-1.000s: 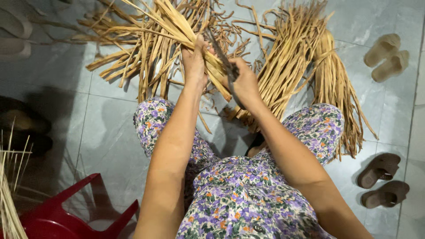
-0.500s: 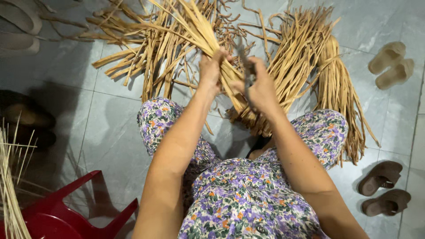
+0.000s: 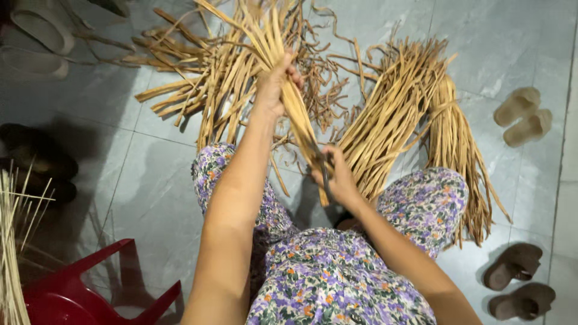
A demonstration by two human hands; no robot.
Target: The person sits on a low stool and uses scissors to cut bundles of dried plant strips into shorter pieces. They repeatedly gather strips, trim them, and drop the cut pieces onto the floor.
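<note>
- Currently your left hand (image 3: 274,84) is raised and fisted tight around a bunch of tan strips (image 3: 283,78), strip ends fanning up and left past the top edge
- Same bunch runs down and right from that fist to your right hand (image 3: 337,177), which sits low, just above your knees
- Right hand is curled narrow around a thin dark blade (image 3: 324,171) laid against the lower end of the bunch; handle hidden, can't tell exactly what tool it is
- Both hands closed, neither flat nor spread; hands well apart along the bunch
- You're seated, legs in floral fabric (image 3: 337,271), knees either side of the right hand
- Loose pile of strips (image 3: 198,90) lies on the grey tiled floor (image 3: 150,180) behind and left of the left hand
- Denser sheaf of strips (image 3: 409,108) lies on the floor right of the hands, one end draped past your right knee
- Dark curly shavings (image 3: 325,78) are scattered between the two piles
- Red plastic stool (image 3: 78,295) bottom left, thin pale sticks (image 3: 12,253) at the left edge beside it
- Pale sandals (image 3: 521,117) upper right, brown sandals (image 3: 518,283) lower right, more footwear along the left edge, all well apart from the hands
</note>
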